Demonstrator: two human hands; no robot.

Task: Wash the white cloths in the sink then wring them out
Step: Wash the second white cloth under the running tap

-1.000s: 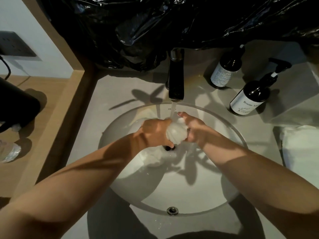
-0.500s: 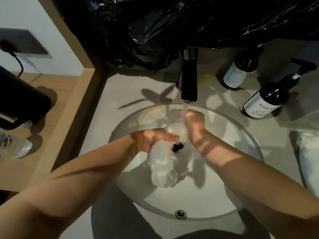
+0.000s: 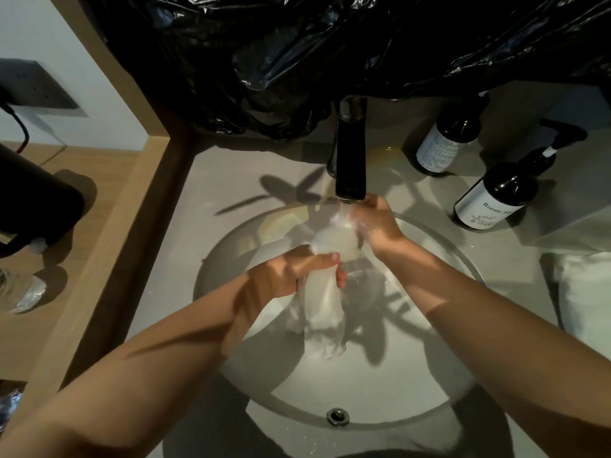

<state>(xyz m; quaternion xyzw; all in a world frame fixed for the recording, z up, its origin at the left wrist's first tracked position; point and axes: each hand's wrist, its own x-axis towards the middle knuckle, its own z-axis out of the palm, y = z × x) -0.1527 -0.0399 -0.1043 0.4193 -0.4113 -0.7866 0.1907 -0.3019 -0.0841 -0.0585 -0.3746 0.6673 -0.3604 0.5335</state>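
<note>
A wet white cloth [image 3: 325, 302] hangs stretched over the round sink basin [image 3: 363, 391], its upper end under the running water of the black tap [image 3: 351, 153]. My left hand [image 3: 291, 274] grips the cloth round its middle, thumb across the top. My right hand [image 3: 375, 219] holds the cloth's upper end just below the spout. The cloth's lower end dangles in folds toward the basin floor. More white cloth [image 3: 585, 292] lies on the counter at the right edge.
Two dark pump bottles [image 3: 496, 196] [image 3: 446, 140] stand on the grey counter at the back right. Black plastic sheeting [image 3: 330, 44] hangs over the tap. At left, a wooden shelf [image 3: 66, 259] carries a black appliance [image 3: 33, 200] and a plastic bottle [image 3: 20, 292].
The bunched cloth has been pulled out long. My right hand rose to the spout with the upper end while my left hand slid down to the cloth's middle.
</note>
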